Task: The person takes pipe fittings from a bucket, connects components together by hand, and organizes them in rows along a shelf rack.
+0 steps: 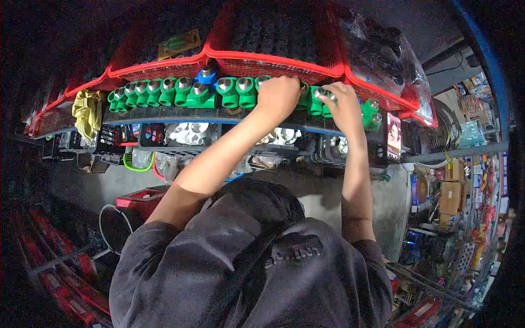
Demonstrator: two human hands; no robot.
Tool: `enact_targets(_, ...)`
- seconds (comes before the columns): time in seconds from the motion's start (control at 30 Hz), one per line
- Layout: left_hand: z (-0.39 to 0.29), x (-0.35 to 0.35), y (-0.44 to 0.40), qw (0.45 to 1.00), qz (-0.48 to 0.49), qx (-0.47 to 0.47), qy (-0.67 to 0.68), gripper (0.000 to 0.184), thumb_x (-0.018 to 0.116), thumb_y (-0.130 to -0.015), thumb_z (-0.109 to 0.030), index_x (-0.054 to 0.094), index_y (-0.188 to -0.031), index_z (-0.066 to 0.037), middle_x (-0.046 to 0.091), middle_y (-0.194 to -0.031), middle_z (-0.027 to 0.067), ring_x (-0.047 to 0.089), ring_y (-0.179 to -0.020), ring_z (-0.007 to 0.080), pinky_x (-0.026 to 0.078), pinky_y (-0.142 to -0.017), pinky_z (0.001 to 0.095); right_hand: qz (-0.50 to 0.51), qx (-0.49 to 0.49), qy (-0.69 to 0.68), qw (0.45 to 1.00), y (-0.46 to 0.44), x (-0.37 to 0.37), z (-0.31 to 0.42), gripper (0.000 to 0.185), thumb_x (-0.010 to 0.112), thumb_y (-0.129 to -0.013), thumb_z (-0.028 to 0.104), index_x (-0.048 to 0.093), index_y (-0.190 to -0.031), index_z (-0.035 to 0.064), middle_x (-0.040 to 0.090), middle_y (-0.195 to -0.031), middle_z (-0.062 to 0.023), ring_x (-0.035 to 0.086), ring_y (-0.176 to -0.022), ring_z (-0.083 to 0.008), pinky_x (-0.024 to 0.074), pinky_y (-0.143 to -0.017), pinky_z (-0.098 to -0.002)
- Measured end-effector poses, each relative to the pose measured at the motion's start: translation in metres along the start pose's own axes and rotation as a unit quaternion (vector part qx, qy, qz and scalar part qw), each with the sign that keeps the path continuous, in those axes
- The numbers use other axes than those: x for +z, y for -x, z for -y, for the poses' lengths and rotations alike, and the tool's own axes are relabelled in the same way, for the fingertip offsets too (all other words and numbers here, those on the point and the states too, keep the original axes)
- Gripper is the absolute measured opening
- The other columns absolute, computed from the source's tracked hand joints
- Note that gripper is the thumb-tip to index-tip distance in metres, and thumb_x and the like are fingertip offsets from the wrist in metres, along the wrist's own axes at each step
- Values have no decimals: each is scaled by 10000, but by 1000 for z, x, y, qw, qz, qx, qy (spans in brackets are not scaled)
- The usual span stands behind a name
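Observation:
Green plastic pipe fittings (168,93) with metal threaded mouths stand in a row along the shelf edge. My left hand (279,99) is closed over the row right of centre, its fingers curled around a green fitting that it mostly hides. Just to the right, my right hand (345,109) has thumb and fingers on another green pipe fitting (316,104), whose metal mouth shows by the thumb. A blue fitting (206,75) sits behind the row, left of my left hand. More green fittings (372,116) stand at the right end.
Red plastic baskets (273,56) line the shelf behind the row. A yellow cloth (86,113) hangs at the left end. Below the shelf are dark crates holding white fittings (188,133). A picture card (394,135) stands at the right, with cardboard boxes (451,198) beyond.

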State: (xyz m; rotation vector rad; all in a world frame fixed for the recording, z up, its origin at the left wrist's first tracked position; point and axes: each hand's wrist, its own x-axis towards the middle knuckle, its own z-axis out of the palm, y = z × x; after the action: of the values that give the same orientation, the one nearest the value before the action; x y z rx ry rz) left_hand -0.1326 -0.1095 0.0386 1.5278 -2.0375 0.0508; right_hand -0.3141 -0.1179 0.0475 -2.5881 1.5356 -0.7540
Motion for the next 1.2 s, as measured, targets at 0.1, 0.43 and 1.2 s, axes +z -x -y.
enact_targets(0.1,2,4,-2,1000,0,20,-15,137,596,-708,-172,636,-631,-66,607,-597,147,631,-579,286,498,-502,385,-20,6,2,1000,0,1,1,243,634,-757,203,623,-951,58,580,-935,-75,525,-911,-275,436,-790,-374)
enact_targets(0.43,-5,-3,-8,999,27,18,-20,115,586,-685,-139,640,-641,-47,609,-624,164,633,-608,303,502,-525,408,-19,24,-68,997,-4,-2,4,264,664,-737,170,612,-962,42,581,-926,-102,533,-917,-284,433,-804,-365)
enact_targets(1.2,37,-22,114,994,-45,68,66,357,651,-691,-208,582,-1014,-74,520,-919,76,473,-953,261,357,-791,397,-43,12,-209,977,50,6,68,150,636,-744,70,617,-883,17,605,-877,-113,589,-841,-244,452,-766,-318)
